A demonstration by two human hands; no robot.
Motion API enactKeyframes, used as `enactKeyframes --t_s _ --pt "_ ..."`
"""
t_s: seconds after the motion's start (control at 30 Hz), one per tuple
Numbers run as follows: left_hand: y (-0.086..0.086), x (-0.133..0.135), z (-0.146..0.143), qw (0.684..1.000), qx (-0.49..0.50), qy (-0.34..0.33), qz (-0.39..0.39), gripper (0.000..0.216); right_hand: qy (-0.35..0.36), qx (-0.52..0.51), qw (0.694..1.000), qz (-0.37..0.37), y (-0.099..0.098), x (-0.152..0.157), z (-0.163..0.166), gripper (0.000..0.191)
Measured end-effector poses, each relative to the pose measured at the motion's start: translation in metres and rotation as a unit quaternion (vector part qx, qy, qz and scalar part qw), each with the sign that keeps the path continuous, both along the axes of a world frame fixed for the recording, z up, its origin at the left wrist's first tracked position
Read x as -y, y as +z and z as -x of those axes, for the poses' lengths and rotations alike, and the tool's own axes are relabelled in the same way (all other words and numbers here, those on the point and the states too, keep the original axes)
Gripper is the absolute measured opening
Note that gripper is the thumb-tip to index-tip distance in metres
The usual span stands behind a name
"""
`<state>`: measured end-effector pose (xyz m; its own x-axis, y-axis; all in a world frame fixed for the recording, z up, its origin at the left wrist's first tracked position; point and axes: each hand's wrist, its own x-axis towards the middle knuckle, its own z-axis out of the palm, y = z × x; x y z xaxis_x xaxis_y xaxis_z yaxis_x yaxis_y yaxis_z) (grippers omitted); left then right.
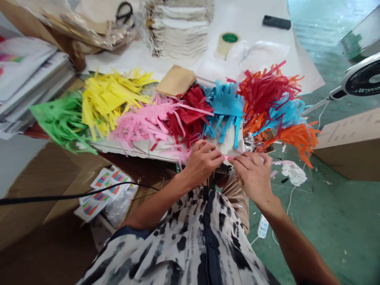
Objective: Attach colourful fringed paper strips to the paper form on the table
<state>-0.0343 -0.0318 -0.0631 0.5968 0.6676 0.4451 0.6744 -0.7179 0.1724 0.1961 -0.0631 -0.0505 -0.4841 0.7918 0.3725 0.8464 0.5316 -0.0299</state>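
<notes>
My left hand (202,161) and my right hand (252,174) meet at the table's near edge, both pinched on a thin pink paper strip (229,158) stretched between them. Just beyond my fingers lie heaps of fringed tissue paper: pink (142,122), dark red (190,113), blue (224,105), yellow (109,95), green (62,118), and a mixed red, orange and light-blue pile (276,103). A brown paper packet (176,81) rests on top of the heaps.
A tape roll (227,42), a stack of cream fabric (178,29), scissors (124,12) and a dark flat object (276,22) lie further back on the white table (261,43). Printed packets (103,188) sit in a cardboard box at lower left. A fan (362,77) stands right.
</notes>
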Motion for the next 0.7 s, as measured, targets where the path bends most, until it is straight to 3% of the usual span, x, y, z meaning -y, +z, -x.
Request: enactKeyframes --t_s 0.2,0.3,0.4,0.5,0.7 --pt "0.008 0.004 0.045 0.997 0.012 0.080 0.006 0.021 -0.021 -0.015 0.999 0.020 -0.002 0.005 -0.025 0.024" --pt "0.019 0.005 0.047 0.992 0.023 0.124 -0.013 0.018 -0.020 -0.016 1.000 0.010 -0.001 0.003 -0.028 0.022" --pt "0.019 0.002 0.022 0.998 0.036 0.052 -0.006 0.010 -0.016 -0.012 1.000 0.004 0.003 0.000 -0.025 0.017" --pt "0.008 -0.005 -0.005 0.999 -0.006 -0.024 0.034 0.014 -0.013 -0.008 1.000 0.018 0.008 -0.004 -0.022 0.013" --pt "-0.006 -0.014 -0.014 0.999 -0.035 -0.012 0.030 0.014 0.000 -0.042 0.999 0.035 0.006 -0.015 -0.013 0.013"
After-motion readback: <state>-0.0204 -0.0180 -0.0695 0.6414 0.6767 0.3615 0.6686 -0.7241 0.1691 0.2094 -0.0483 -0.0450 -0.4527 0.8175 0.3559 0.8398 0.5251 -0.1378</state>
